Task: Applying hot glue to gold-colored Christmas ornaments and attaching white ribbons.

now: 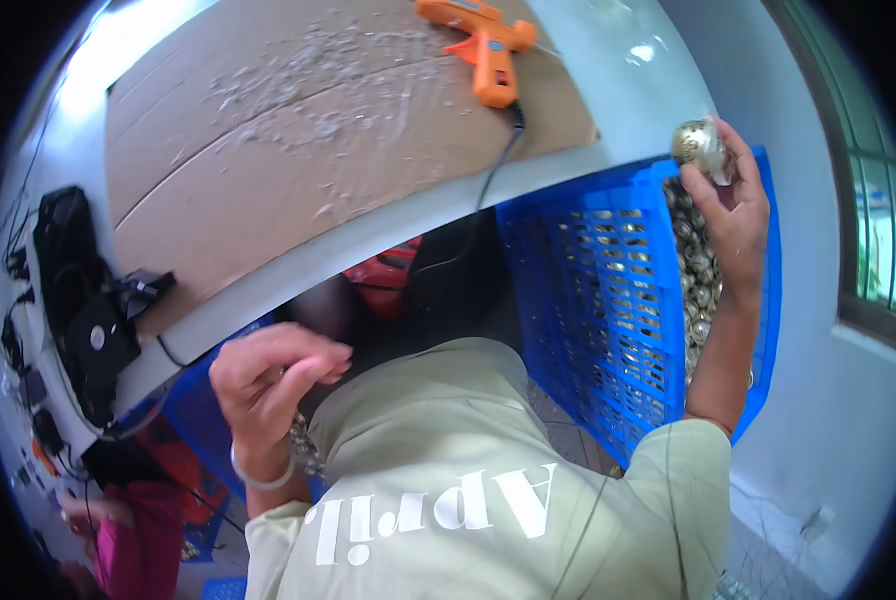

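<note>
The right hand point(730, 205) is pinching a shiny gold bell-like ball point(699, 146) in its fingertips, right above the top edge of the blue crate point(593, 300), which is packed with more of the same. The left hand point(273, 385), off to the left of the crate and below the table point(388, 235) edge, is curled shut around a strand of small silvery bits. Honestly that pinch looks light; the ball could slip and bounce off past the crate.
</note>
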Motion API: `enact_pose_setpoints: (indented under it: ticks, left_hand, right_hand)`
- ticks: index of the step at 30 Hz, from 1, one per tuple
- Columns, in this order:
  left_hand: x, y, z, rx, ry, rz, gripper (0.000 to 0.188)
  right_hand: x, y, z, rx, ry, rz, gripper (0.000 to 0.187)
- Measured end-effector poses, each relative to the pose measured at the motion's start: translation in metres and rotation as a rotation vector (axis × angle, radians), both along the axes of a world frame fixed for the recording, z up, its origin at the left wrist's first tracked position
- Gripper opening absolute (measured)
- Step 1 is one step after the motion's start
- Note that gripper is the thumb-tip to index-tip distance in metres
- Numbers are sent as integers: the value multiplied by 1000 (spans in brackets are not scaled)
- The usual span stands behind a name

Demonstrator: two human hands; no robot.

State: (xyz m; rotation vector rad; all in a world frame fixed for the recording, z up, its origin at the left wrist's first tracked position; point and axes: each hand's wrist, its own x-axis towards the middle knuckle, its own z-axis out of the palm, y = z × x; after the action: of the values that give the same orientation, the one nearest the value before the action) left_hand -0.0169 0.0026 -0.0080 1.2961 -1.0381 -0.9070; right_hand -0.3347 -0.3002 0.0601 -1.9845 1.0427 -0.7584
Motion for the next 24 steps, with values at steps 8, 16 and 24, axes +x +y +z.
enact_pose_setpoints:
  ticks: [8,16,24]
  left_hand:
    - [-21,-42,1,-282,562,243,48]
    - [5,-10,-5,-252,732,159,61]
    - [12,-7,-17,-253,648,210,68]
  right_hand:
    - [189,98,-6,45,27,743,67]
    - [233,125,-11,71,13,1043,46]
    - [227,127,-34,30,-337,797,19]
